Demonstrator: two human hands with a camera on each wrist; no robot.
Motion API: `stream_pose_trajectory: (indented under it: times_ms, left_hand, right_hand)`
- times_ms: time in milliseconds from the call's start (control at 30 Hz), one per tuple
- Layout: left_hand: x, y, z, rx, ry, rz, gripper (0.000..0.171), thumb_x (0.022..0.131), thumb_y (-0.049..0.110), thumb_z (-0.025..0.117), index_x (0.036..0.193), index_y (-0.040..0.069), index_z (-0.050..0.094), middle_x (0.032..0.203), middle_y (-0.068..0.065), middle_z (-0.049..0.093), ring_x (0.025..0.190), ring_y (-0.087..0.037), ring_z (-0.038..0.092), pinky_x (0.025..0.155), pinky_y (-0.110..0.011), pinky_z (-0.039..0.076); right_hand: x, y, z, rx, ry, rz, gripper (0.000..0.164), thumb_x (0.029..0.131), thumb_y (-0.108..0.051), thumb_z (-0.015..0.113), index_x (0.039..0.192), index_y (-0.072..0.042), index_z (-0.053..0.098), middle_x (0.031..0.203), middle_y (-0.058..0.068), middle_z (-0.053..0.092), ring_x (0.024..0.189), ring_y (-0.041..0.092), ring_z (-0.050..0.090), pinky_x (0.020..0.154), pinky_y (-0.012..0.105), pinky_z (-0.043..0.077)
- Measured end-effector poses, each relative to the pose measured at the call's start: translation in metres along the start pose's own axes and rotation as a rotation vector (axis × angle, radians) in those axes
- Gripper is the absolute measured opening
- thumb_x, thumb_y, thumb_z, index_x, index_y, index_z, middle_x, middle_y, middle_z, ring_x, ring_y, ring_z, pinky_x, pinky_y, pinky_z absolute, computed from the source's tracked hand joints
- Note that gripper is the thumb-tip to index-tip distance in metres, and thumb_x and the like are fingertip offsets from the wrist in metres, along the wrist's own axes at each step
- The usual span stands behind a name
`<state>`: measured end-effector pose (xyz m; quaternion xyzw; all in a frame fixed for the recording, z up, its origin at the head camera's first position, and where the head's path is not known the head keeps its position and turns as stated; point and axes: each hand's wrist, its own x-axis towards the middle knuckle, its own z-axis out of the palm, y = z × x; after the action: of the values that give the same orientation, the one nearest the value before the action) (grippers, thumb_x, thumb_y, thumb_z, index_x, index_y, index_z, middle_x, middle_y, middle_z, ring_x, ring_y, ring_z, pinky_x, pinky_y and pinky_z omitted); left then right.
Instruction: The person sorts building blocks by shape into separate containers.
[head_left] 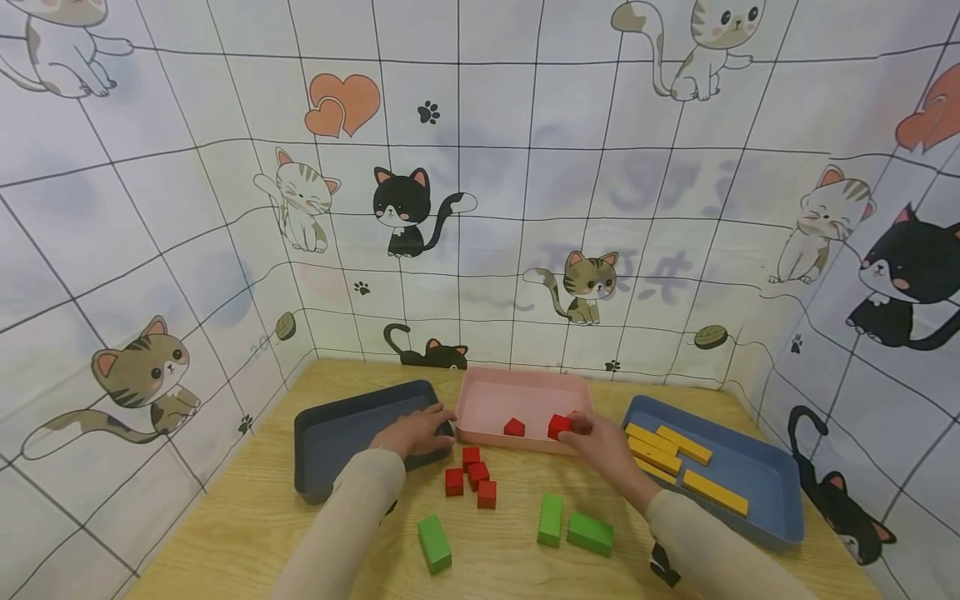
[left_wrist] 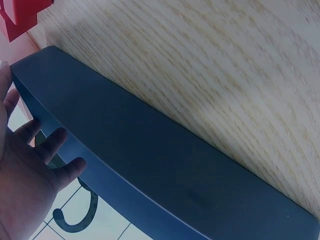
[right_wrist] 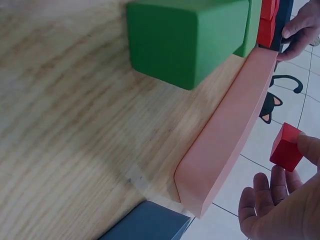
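Note:
My right hand (head_left: 603,446) pinches a red cube (head_left: 558,427) over the front side of the pink tray (head_left: 540,400). In the right wrist view that cube (right_wrist: 286,147) sits between thumb and fingertips, raised above the tray rim. Inside the pink tray lies another red block (head_left: 513,427), partly hidden by the front wall. My left hand (head_left: 415,433) is at the right end of the dark tray (head_left: 345,442). Its fingers are spread and reach over that tray's rim in the left wrist view, holding no block.
Several red cubes (head_left: 477,476) are grouped in front of the pink tray. Nearer lie three green blocks (head_left: 433,543) on the wooden table (head_left: 495,567). At right, a blue tray (head_left: 765,475) holds several yellow strips (head_left: 716,492). Cat-print cloth (head_left: 487,208) surrounds the table.

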<state>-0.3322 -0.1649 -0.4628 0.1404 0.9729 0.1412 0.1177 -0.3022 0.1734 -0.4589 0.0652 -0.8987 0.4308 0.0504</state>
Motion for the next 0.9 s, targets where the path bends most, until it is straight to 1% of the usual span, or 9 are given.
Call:
stream_pose_trajectory:
  times_ms: [133,267,400,600,900]
  left_hand:
    - [0.0,0.001,0.0,-0.001,-0.001,0.0,0.051,0.099,0.04,0.061,0.147,0.026,0.049,0.16,-0.008,0.029,0.143,-0.038,0.032,0.112,-0.062,0.024]
    - [0.0,0.0,0.0,-0.005,-0.004,0.003,0.052,0.099,0.04,0.06,0.147,0.025,0.048,0.161,-0.009,0.029,0.143,-0.038,0.032,0.112,-0.063,0.024]
    - [0.0,0.001,0.0,-0.002,-0.003,0.007,0.051,0.099,0.04,0.06,0.147,0.025,0.049,0.16,-0.009,0.029,0.142,-0.038,0.033,0.111,-0.063,0.025]
    - [0.0,0.001,0.001,-0.005,0.004,0.02,0.051,0.099,0.038,0.061,0.146,0.023,0.05,0.16,-0.011,0.03,0.141,-0.04,0.035,0.11,-0.064,0.026]
    - [-0.001,0.002,0.0,-0.002,0.007,0.026,0.05,0.099,0.037,0.061,0.146,0.021,0.05,0.159,-0.012,0.03,0.141,-0.042,0.035,0.11,-0.065,0.025]
  right_hand:
    - [0.007,-0.002,0.002,-0.019,0.005,-0.001,0.03,0.089,-0.021,0.076,0.114,-0.005,0.069,0.103,0.005,0.07,0.092,0.023,0.062,0.082,0.04,0.054]
    - [0.013,-0.003,0.004,-0.02,0.0,0.029,0.028,0.089,-0.022,0.075,0.112,-0.007,0.069,0.102,0.005,0.069,0.09,0.023,0.06,0.081,0.039,0.053]
    - [0.018,-0.002,0.008,-0.014,0.004,0.048,0.028,0.09,-0.023,0.074,0.111,-0.006,0.068,0.103,0.007,0.068,0.091,0.024,0.06,0.081,0.039,0.052]
    - [0.024,0.002,0.011,-0.018,0.021,0.07,0.031,0.091,-0.022,0.073,0.116,-0.004,0.067,0.108,0.009,0.068,0.092,0.025,0.06,0.081,0.04,0.053]
    - [0.028,0.013,0.015,-0.053,0.034,0.052,0.03,0.09,-0.019,0.073,0.114,-0.002,0.066,0.106,0.01,0.068,0.091,0.026,0.06,0.081,0.041,0.053]
